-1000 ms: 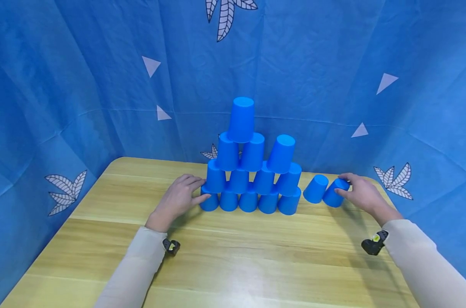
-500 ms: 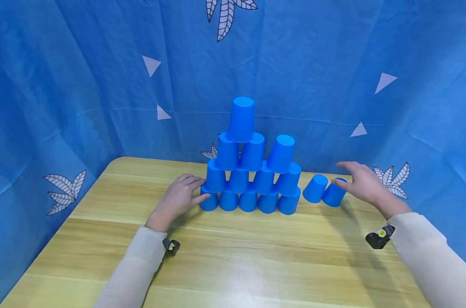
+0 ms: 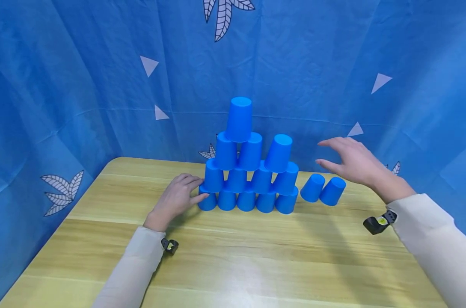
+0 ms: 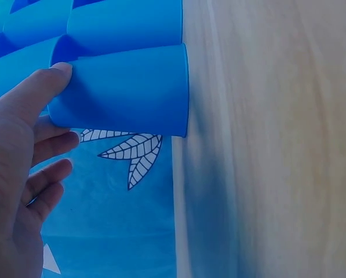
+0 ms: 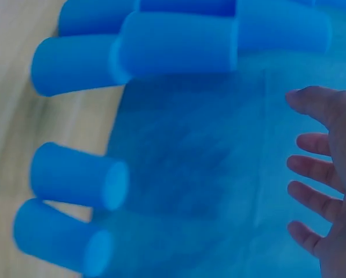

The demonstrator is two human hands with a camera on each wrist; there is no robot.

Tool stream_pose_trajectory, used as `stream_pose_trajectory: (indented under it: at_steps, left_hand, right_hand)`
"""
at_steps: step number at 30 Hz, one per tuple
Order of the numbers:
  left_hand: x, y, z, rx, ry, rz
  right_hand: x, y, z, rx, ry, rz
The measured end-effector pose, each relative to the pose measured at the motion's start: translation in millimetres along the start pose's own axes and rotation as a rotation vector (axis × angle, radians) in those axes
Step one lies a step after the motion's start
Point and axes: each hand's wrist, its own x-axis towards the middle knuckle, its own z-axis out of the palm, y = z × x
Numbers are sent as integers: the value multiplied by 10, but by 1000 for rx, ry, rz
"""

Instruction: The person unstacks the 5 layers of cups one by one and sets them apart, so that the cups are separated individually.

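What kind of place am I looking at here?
Probably a staged recording booth, not a home: a wooden table boxed in by a blue patterned cloth backdrop, with only a blue cup pyramid on it.

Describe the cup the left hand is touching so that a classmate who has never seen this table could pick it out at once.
Start at the pyramid of blue cups in the middle of the wooden table. Follow its bottom row to the left end, to the end cup. It alone has the left hand resting against it.
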Motion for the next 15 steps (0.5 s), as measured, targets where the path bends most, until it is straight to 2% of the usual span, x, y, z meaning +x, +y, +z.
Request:
stream_pose_trajectory:
  at_steps: [9, 15]
  left_hand:
    - [7, -13, 1, 12, -10, 0]
    - [15, -13, -5, 12, -5, 2]
  right_hand:
    - [228, -441, -284, -44, 86, -96]
    - [429, -731, -444, -77, 99, -149]
